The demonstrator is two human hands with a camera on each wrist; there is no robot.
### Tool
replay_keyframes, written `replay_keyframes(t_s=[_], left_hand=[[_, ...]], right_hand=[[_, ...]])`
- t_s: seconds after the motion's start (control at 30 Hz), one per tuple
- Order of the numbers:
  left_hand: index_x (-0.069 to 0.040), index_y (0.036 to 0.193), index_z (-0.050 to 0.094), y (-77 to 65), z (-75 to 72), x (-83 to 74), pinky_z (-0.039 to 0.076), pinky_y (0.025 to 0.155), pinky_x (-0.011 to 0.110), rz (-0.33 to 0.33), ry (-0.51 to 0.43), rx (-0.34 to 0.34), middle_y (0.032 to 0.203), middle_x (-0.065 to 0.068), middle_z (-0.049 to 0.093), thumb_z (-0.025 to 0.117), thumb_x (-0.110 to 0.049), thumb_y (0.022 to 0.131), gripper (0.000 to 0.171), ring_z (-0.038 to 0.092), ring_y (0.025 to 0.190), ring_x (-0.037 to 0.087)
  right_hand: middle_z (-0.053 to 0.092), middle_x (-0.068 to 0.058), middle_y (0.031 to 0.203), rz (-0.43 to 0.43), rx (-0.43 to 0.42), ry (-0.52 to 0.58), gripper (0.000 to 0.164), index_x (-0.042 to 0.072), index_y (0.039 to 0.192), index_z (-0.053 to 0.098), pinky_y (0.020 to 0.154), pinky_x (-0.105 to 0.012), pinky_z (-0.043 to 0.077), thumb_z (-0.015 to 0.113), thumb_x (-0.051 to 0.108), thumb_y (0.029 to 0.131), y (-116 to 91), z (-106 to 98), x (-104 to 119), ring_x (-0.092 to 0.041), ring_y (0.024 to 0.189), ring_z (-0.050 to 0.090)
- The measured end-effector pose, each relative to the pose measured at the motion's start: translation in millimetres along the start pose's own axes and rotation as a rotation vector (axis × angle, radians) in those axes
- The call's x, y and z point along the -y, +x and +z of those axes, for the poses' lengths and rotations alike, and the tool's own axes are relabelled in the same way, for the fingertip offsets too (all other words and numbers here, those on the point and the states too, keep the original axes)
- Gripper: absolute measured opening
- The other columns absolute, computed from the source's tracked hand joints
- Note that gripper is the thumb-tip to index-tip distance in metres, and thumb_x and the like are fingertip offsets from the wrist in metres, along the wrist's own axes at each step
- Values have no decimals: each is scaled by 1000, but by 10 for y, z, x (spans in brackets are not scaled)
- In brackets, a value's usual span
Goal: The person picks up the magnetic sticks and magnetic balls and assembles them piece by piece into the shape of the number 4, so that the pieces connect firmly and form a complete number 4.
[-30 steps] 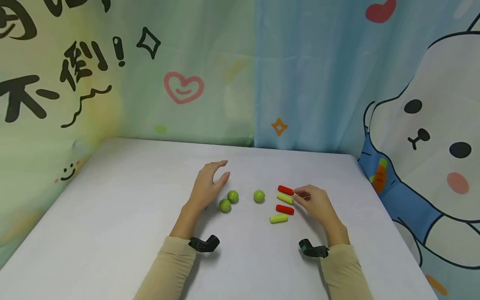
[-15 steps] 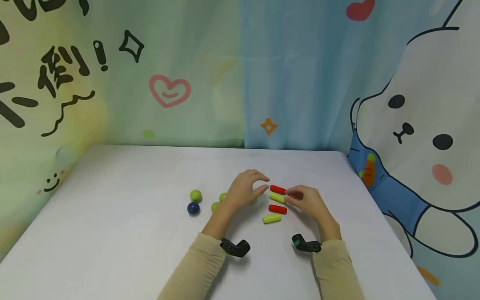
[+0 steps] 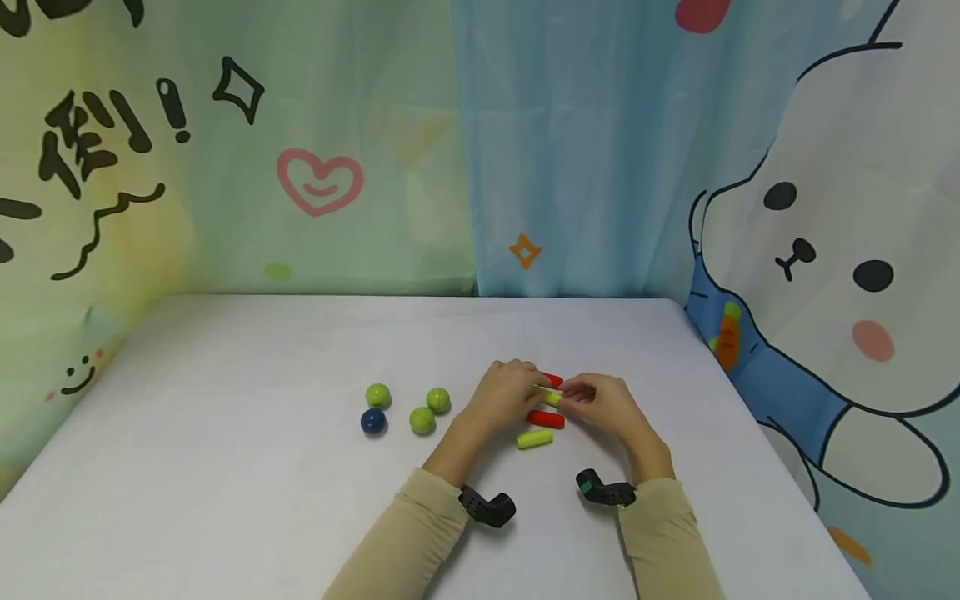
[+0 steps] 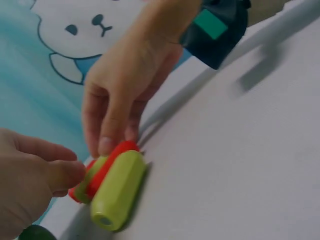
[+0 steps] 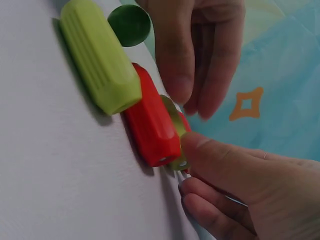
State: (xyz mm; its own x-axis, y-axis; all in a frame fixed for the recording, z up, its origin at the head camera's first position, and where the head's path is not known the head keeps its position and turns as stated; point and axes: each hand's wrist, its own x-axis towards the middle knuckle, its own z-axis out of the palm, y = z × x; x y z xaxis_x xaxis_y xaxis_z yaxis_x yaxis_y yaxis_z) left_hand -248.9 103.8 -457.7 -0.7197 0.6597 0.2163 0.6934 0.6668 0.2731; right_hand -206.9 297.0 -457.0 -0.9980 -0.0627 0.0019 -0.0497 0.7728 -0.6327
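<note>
Four short faceted sticks lie in a row on the white table: a far red stick [image 3: 552,380], a yellow-green stick [image 3: 550,398], a nearer red stick [image 3: 547,419] and the nearest yellow-green stick [image 3: 535,439]. My left hand [image 3: 504,397] reaches over their left side, fingertips bent loosely near the far two and partly hiding them. My right hand [image 3: 602,406] is at the right ends of those same two, thumb [image 5: 197,145] overlapping their ends in the right wrist view. Both hands face each other across the far yellow-green stick. The nearest stick [image 4: 117,192] is apart from the fingers.
Left of the sticks, green balls [image 3: 422,421] sit in a loose group with a dark blue ball [image 3: 373,421]. A black camera [image 3: 487,507] is on the left wrist, another [image 3: 606,488] on the right. A printed curtain [image 3: 360,233] hangs behind the table [image 3: 262,467].
My left hand has moved right, from beside the green balls to the sticks. The blue ball, hidden one second ago, now shows. My right hand stays by the sticks; the head view has turned right.
</note>
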Motion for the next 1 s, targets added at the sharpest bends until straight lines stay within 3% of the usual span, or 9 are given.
replay_keyframes(t_s=[0.5, 0.73, 0.87, 1.0], left_hand=[[-24, 108, 72, -2, 51, -56, 39, 78, 28, -66, 82, -10, 97, -7, 69, 66, -22, 90, 20, 60, 89, 11], [-27, 107, 73, -26, 55, -50, 33, 76, 30, -112, 118, 3, 95, -8, 69, 66, -26, 89, 19, 58, 87, 10], [-26, 106, 73, -37, 48, -36, 33, 75, 30, -98, 103, -4, 94, -9, 69, 69, -28, 87, 19, 58, 87, 10], [-25, 106, 73, -25, 18, -4, 35, 77, 29, -53, 24, -6, 97, -9, 70, 69, -30, 87, 20, 57, 90, 9]], right_hand=[[68, -3, 89, -11, 12, -10, 24, 9, 102, 71, 76, -31, 54, 76, 17, 81, 22, 76, 26, -14, 80, 61], [69, -3, 92, 7, 39, 52, 24, 10, 104, 70, 76, -31, 54, 75, 18, 82, 13, 82, 16, -14, 82, 63], [69, -3, 94, 21, 49, 68, 24, 10, 104, 71, 77, -30, 53, 74, 19, 83, 8, 74, 10, -14, 84, 62], [70, -5, 95, 7, 36, 83, 24, 10, 104, 71, 76, -27, 53, 74, 20, 83, -12, 15, 11, -14, 84, 63]])
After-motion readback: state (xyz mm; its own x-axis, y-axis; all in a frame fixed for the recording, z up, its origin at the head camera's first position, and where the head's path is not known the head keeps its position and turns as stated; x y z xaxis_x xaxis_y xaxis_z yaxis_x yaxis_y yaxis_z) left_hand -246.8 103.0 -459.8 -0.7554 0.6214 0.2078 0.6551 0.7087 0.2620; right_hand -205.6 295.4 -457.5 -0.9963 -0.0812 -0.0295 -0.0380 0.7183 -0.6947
